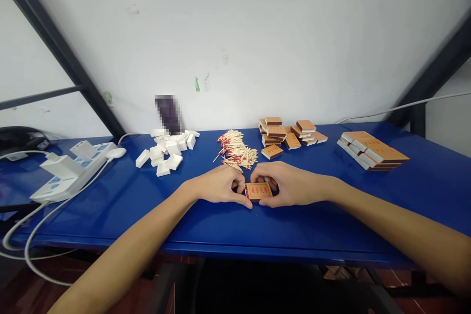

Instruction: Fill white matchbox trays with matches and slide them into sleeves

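Observation:
Between my two hands is a matchbox (259, 190) with an orange-brown top and red characters, just over the blue table. Red match heads show at its left end. My right hand (285, 184) grips the right part of the box, thumb at the front and fingers curled behind. At the left end, my left hand (221, 185) closes its thumb and bent fingers on the box. Just behind my hands lies a heap of loose matches (235, 149) with red heads. Whether the box's inner tray is fully pushed in, I cannot tell.
White matchbox trays (171, 148) are heaped at the left. Several orange-brown matchbox sleeves (275, 131) are piled behind my right hand. Neatly stacked matchboxes (375, 149) stand further right. A white power strip (73, 171) with cables lies at the left edge. Dark metal posts flank the table.

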Motion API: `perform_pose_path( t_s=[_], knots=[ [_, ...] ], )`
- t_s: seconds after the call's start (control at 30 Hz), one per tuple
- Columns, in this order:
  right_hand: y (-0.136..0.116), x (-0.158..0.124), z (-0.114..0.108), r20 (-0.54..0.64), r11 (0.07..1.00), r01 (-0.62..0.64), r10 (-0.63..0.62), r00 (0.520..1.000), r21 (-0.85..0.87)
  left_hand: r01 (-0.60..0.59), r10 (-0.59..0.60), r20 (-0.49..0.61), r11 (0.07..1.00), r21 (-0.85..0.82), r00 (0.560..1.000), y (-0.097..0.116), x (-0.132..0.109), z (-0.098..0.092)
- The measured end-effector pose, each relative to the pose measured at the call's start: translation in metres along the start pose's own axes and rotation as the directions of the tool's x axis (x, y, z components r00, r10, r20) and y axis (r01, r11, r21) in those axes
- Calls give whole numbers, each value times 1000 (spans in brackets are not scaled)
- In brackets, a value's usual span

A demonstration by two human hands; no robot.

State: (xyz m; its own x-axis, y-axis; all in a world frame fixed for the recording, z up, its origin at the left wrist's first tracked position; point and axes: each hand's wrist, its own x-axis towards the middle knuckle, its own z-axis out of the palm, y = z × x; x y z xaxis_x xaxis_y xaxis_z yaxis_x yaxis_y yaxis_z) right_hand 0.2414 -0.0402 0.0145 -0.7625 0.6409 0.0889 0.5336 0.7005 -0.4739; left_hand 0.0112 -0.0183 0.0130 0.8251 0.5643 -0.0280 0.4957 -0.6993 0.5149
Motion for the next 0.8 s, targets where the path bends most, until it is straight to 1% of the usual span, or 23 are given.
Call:
perform_pose_path(
  t_s=[0.23,0.37,0.6,0.7,0.77,0.8],
  knots=[
    [-1,2,3,-18,1000,15,-15,1000,-8,-11,10,-9,999,-46,1000,-2,1,1],
    [-3,3,4,-28,1000,24,-25,999,-14,2,-3,-12,996,-84,1000,-3,2,2],
    [-5,2,3,-36,999,31,-32,999,-26,0,-6,-26,976,-220,1000,-3,2,3],
    [-8,2,2,-12,998,28,-28,1000,-57,6,-8,-9,978,-208,1000,-3,2,3],
    [-10,0,-4,-5,991,6,-7,1000,-130,3,-3,0,985,-171,1000,-3,2,3],
    [-10,-1,-10,-21,983,-16,12,1000,-180,-2,1,-3,989,-146,1000,-3,2,2]
  ],
)
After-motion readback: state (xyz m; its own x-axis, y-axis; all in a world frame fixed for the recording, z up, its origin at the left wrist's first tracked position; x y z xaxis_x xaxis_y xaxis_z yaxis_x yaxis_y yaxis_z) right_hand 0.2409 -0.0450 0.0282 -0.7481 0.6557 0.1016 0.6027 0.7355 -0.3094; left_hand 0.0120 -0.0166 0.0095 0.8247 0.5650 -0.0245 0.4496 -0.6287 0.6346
